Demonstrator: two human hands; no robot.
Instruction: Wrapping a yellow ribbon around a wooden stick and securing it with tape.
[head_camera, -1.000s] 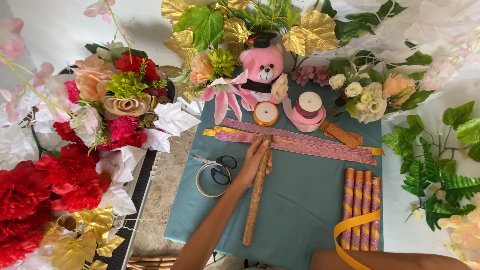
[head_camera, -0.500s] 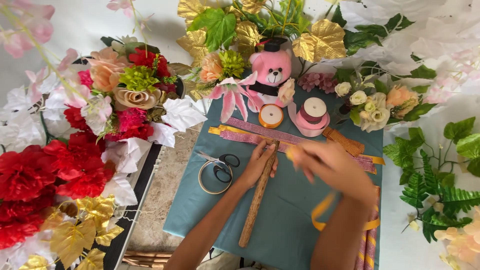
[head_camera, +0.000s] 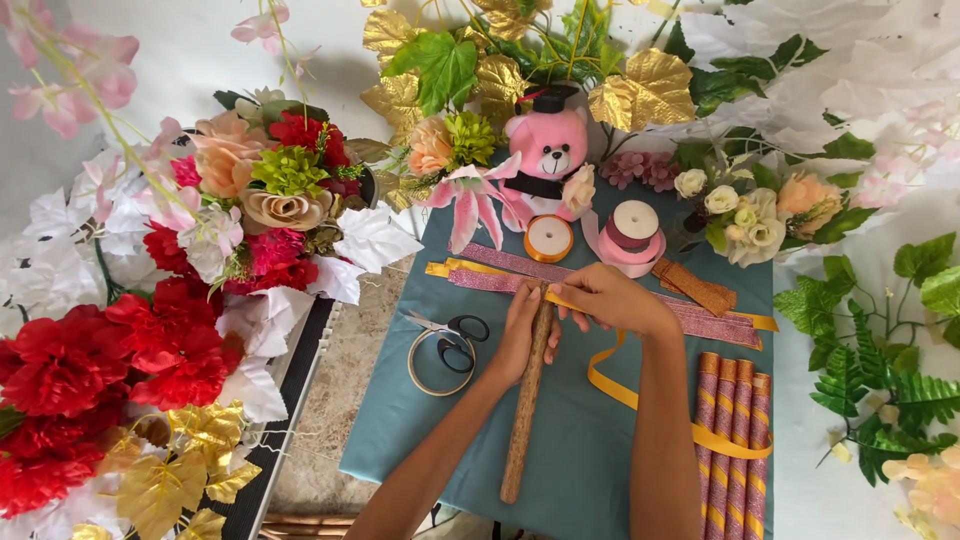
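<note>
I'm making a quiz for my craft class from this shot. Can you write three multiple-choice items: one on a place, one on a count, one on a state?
1. Where do the scissors lie?
A. left of the stick
B. on the teddy bear
C. right of the rolls

2. How many patterned rolls lie side by side?
A. one
B. three
C. six

3. The left hand is
A. gripping the stick
B. empty
C. holding scissors

Answers: 1 A, they lie on the cloth beside the stick; 2 B, three tubes show; 3 A, fingers wrap the stick's top.
</note>
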